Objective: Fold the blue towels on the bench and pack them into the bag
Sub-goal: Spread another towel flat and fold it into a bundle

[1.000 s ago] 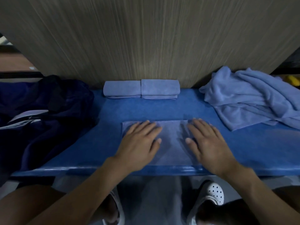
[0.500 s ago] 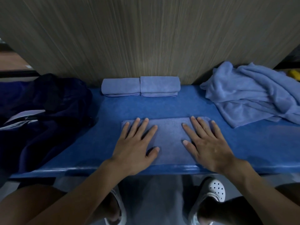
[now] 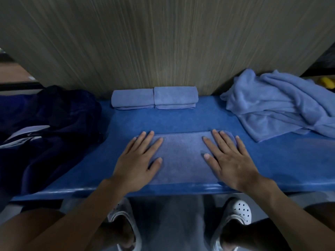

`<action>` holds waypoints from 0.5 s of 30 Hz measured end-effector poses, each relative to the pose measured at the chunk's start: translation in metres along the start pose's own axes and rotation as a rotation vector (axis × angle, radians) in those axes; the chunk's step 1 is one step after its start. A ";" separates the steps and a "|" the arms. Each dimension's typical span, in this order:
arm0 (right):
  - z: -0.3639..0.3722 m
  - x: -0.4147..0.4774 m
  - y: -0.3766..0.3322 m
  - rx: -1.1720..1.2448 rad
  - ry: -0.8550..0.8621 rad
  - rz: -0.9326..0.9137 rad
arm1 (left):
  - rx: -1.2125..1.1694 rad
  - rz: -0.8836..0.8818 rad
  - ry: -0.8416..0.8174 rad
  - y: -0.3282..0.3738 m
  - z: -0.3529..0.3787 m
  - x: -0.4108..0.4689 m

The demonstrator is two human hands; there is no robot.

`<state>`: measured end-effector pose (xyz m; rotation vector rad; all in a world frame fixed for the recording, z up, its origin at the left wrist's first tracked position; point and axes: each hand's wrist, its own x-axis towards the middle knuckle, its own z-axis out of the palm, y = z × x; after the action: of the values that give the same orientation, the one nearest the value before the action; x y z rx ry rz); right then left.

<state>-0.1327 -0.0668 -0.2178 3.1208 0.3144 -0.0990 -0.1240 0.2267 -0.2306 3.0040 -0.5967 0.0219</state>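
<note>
Left hand (image 3: 137, 160): flat, fingers straight and spread, palm down on the left end of the towel (image 3: 181, 156). Right hand (image 3: 230, 160): likewise flat and spread, on the right end, its fingertips reaching the far right corner. Neither hand grips anything.

The towel is a folded rectangle lying along the near edge of the bench (image 3: 181, 120), its middle bare between the two hands.

At the back of the bench, against the panel (image 3: 163, 42), two folded towels (image 3: 133, 97) lie side by side, touching end to end. A loose pile (image 3: 275, 104) of unfolded towels lies on the right part of the bench, apart from the right hand. The dark bag (image 3: 45, 133) slumps on the left end, near the left hand but not touching it. Below the bench edge, white perforated shoes (image 3: 237, 211) are visible.
</note>
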 end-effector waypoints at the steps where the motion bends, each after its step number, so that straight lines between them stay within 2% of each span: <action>1: 0.001 0.000 0.001 -0.011 0.002 0.012 | 0.001 -0.011 -0.010 0.000 0.000 0.000; 6: -0.009 -0.005 -0.006 -0.069 0.125 0.001 | 0.015 -0.035 -0.045 0.013 -0.015 0.011; 9: -0.020 -0.013 -0.014 -0.074 0.271 0.012 | 0.007 0.043 -0.085 0.021 -0.018 0.023; 13: -0.017 -0.018 -0.015 -0.073 0.213 0.017 | 0.097 0.088 -0.072 0.020 -0.020 0.021; 15: -0.016 -0.011 -0.017 -0.038 0.206 -0.027 | 0.144 0.082 -0.005 0.019 -0.025 0.013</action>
<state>-0.1459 -0.0526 -0.2012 3.0935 0.3558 0.2270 -0.1191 0.2064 -0.2036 3.1164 -0.7489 0.0656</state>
